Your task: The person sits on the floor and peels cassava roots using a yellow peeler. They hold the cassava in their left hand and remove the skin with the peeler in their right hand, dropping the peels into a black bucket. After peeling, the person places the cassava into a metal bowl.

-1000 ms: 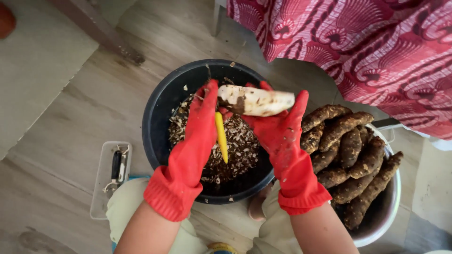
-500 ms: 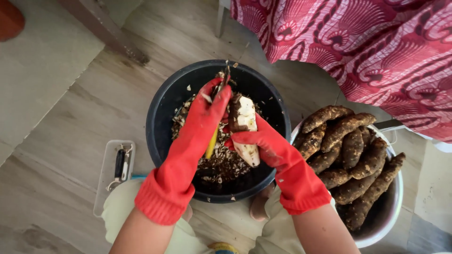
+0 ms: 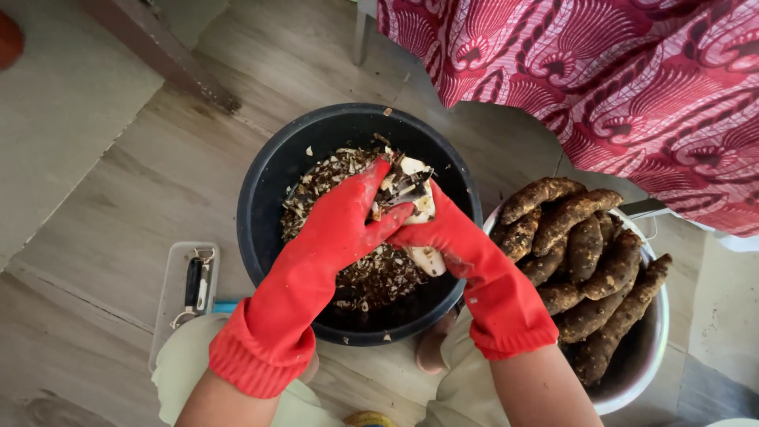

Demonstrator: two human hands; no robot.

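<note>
The left hand [image 3: 344, 217] in a red glove closes its fingers on a peeler, and the right hand [image 3: 443, 229] grips a half-peeled root [image 3: 419, 213] above the black bucket [image 3: 261, 198] of peelings. I think the wet root may slip, so the blade could cut the glove. The root looks pale, with some brown skin left.

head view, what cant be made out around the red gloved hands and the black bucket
- Head view: the pale half-peeled root is mostly covered by the left red rubber glove and the right red rubber glove.
- The peeling tool: only a dark tip shows past the left glove's fingers.
- The round black plastic bucket: its bottom is buried under peelings.
- The white bowl of brown roots is cut off by the lower edge.
</note>
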